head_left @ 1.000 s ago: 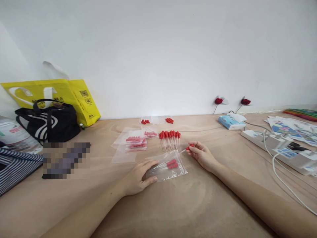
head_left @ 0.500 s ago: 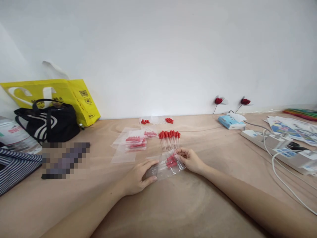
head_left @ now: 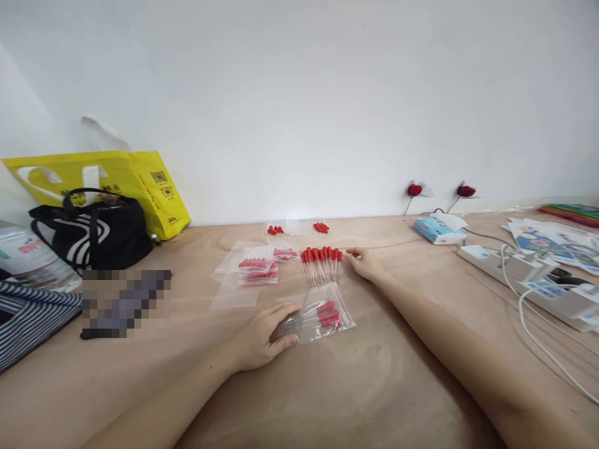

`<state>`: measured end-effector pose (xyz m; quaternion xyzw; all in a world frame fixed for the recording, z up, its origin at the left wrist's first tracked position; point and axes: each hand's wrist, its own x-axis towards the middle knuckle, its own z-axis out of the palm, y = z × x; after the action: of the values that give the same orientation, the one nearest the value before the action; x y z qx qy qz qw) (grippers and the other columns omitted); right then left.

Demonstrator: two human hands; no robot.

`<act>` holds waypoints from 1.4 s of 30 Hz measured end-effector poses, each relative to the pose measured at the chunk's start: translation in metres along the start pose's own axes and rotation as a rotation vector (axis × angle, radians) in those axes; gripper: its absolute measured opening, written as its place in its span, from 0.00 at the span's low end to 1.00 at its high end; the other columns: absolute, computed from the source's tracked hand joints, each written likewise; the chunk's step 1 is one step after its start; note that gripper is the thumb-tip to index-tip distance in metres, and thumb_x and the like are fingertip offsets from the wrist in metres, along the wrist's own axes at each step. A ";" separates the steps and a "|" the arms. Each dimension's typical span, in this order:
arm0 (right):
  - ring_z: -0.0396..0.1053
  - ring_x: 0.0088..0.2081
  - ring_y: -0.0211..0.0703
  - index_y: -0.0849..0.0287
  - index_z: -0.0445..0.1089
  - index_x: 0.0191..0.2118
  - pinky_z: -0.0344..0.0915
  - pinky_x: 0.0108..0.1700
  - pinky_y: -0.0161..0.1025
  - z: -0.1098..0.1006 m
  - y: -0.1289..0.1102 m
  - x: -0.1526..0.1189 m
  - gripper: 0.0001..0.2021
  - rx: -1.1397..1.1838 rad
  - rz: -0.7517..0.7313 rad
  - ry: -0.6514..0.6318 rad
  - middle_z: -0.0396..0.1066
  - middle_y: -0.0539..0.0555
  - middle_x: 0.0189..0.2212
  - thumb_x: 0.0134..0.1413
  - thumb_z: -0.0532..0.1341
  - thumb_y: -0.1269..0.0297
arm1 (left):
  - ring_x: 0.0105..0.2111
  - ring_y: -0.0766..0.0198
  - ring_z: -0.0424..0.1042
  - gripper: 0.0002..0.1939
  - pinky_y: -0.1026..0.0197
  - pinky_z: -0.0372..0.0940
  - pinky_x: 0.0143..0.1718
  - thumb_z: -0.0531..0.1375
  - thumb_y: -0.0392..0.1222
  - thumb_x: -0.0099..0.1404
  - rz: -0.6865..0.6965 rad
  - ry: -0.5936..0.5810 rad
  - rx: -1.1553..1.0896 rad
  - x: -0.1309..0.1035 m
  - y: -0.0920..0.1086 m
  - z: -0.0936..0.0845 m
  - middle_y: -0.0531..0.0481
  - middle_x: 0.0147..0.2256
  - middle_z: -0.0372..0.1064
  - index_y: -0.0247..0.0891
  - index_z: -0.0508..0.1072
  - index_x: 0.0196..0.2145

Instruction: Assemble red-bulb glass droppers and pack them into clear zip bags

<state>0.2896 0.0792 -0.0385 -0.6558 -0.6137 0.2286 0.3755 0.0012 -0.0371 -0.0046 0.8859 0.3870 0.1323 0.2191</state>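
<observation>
My left hand (head_left: 266, 335) rests on the table with its thumb and fingers around the left end of a clear zip bag (head_left: 306, 333). Inside that bag lie a few droppers with red rubber bulbs (head_left: 329, 315). Just behind it, a row of loose red-bulbed droppers (head_left: 322, 265) lies side by side, bulbs pointing away from me. My right hand (head_left: 365, 263) is at the right end of this row, fingertips close to the last bulb and slightly apart. Whether they touch it I cannot tell. Left of the row is a stack of filled zip bags (head_left: 257, 271).
Near the wall lie more bags with red bulbs (head_left: 321, 228). A yellow bag (head_left: 161, 193) and a black bag (head_left: 119, 231) stand at the left. On the right are a tissue pack (head_left: 437, 231), a power strip (head_left: 528, 280) with white cables, and papers (head_left: 552, 240).
My right hand has let go of the zip bag and moved away from me to the right end of the dropper row. My left hand stays at the bag.
</observation>
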 end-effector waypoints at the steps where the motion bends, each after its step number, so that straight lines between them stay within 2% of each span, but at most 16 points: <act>1: 0.66 0.37 0.42 0.61 0.69 0.41 0.60 0.40 0.36 0.001 0.001 0.007 0.14 -0.022 0.004 0.006 0.68 0.58 0.40 0.49 0.55 0.61 | 0.52 0.57 0.58 0.23 0.52 0.55 0.52 0.52 0.47 0.61 0.003 0.005 -0.004 0.000 0.000 0.000 0.48 0.53 0.59 0.44 0.57 0.53; 4: 0.65 0.41 0.43 0.57 0.70 0.40 0.58 0.43 0.36 0.006 0.003 0.020 0.14 -0.053 0.018 -0.002 0.66 0.56 0.43 0.47 0.57 0.58 | 0.52 0.56 0.57 0.23 0.51 0.54 0.52 0.52 0.48 0.60 0.005 0.006 -0.013 0.000 0.001 0.000 0.48 0.53 0.59 0.44 0.57 0.53; 7: 0.66 0.38 0.42 0.57 0.72 0.34 0.58 0.41 0.36 0.012 0.005 0.025 0.11 -0.031 0.041 -0.019 0.68 0.54 0.39 0.44 0.59 0.58 | 0.53 0.56 0.56 0.23 0.51 0.54 0.53 0.52 0.48 0.61 -0.003 -0.017 -0.008 -0.001 0.000 0.000 0.47 0.53 0.58 0.43 0.57 0.53; 11: 0.66 0.29 0.37 0.60 0.69 0.27 0.60 0.31 0.32 0.010 0.010 0.026 0.08 0.088 0.087 -0.039 0.70 0.51 0.27 0.42 0.60 0.60 | 0.53 0.56 0.55 0.23 0.51 0.53 0.53 0.52 0.48 0.61 -0.018 -0.033 -0.005 -0.002 -0.001 0.000 0.47 0.54 0.57 0.42 0.57 0.53; 14: 0.60 0.19 0.33 0.61 0.66 0.25 0.56 0.22 0.30 0.001 0.015 0.022 0.09 0.242 0.137 -0.044 0.67 0.50 0.19 0.45 0.58 0.60 | 0.53 0.57 0.56 0.23 0.51 0.53 0.53 0.52 0.47 0.61 -0.010 -0.019 -0.009 -0.002 0.000 -0.001 0.47 0.53 0.58 0.43 0.57 0.53; 17: 0.55 0.15 0.30 0.59 0.62 0.24 0.53 0.16 0.30 -0.011 0.023 0.010 0.09 0.426 0.157 -0.020 0.65 0.49 0.19 0.45 0.57 0.59 | 0.53 0.57 0.57 0.23 0.52 0.54 0.53 0.52 0.47 0.61 -0.002 -0.010 -0.007 -0.001 0.000 0.000 0.47 0.53 0.58 0.43 0.57 0.53; 22: 0.63 0.21 0.34 0.55 0.60 0.29 0.62 0.22 0.32 -0.028 0.035 -0.028 0.12 0.686 0.123 0.063 0.65 0.49 0.22 0.43 0.59 0.54 | 0.53 0.57 0.56 0.23 0.52 0.54 0.53 0.52 0.47 0.61 -0.007 -0.018 -0.005 0.000 0.000 0.000 0.48 0.53 0.58 0.43 0.57 0.53; 25: 0.64 0.23 0.35 0.55 0.61 0.29 0.64 0.24 0.34 -0.028 0.033 -0.053 0.13 0.791 0.115 0.072 0.66 0.49 0.23 0.41 0.61 0.53 | 0.53 0.57 0.57 0.23 0.53 0.54 0.52 0.52 0.48 0.61 -0.006 -0.019 -0.001 0.000 0.000 -0.001 0.47 0.53 0.58 0.43 0.57 0.53; 29: 0.65 0.23 0.34 0.56 0.62 0.29 0.65 0.26 0.33 -0.019 0.019 -0.074 0.15 0.975 0.125 0.062 0.67 0.49 0.24 0.38 0.64 0.54 | 0.52 0.56 0.57 0.23 0.52 0.55 0.52 0.52 0.48 0.61 0.004 -0.011 0.014 0.001 -0.002 0.000 0.47 0.53 0.59 0.43 0.57 0.53; 33: 0.67 0.25 0.34 0.57 0.62 0.29 0.66 0.31 0.34 -0.009 -0.001 -0.083 0.16 1.022 0.152 -0.019 0.68 0.48 0.25 0.36 0.66 0.55 | 0.53 0.56 0.57 0.24 0.52 0.54 0.52 0.52 0.48 0.61 -0.008 -0.013 0.017 0.000 -0.004 0.002 0.46 0.53 0.57 0.42 0.56 0.54; 36: 0.68 0.27 0.34 0.58 0.61 0.29 0.66 0.32 0.34 -0.004 -0.014 -0.091 0.17 1.004 0.143 -0.147 0.69 0.48 0.24 0.36 0.66 0.55 | 0.53 0.57 0.57 0.24 0.52 0.54 0.52 0.51 0.48 0.61 -0.012 -0.015 0.015 0.000 -0.003 0.002 0.46 0.54 0.57 0.42 0.55 0.54; 38: 0.67 0.23 0.33 0.58 0.61 0.28 0.64 0.27 0.31 -0.001 -0.021 -0.095 0.17 0.935 0.113 -0.256 0.68 0.47 0.21 0.36 0.66 0.55 | 0.53 0.57 0.57 0.24 0.53 0.54 0.52 0.51 0.48 0.61 -0.009 -0.016 0.017 0.000 -0.002 0.001 0.46 0.54 0.57 0.42 0.55 0.54; 40: 0.61 0.16 0.29 0.59 0.61 0.29 0.58 0.19 0.28 0.002 -0.026 -0.097 0.17 0.846 0.070 -0.354 0.67 0.45 0.19 0.36 0.66 0.54 | 0.53 0.57 0.57 0.24 0.53 0.54 0.52 0.51 0.48 0.61 -0.007 -0.017 0.020 0.001 -0.001 0.001 0.47 0.54 0.57 0.42 0.55 0.54; 42: 0.58 0.14 0.27 0.59 0.61 0.30 0.53 0.16 0.28 0.006 -0.029 -0.097 0.18 0.804 0.031 -0.416 0.67 0.45 0.19 0.35 0.66 0.53 | 0.52 0.57 0.58 0.24 0.53 0.55 0.52 0.51 0.48 0.62 -0.003 -0.015 0.023 0.001 -0.001 0.001 0.46 0.53 0.57 0.42 0.55 0.54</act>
<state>0.2532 -0.0155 -0.0352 -0.4072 -0.5285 0.5814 0.4657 0.0016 -0.0360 -0.0053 0.8888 0.3880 0.1207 0.2120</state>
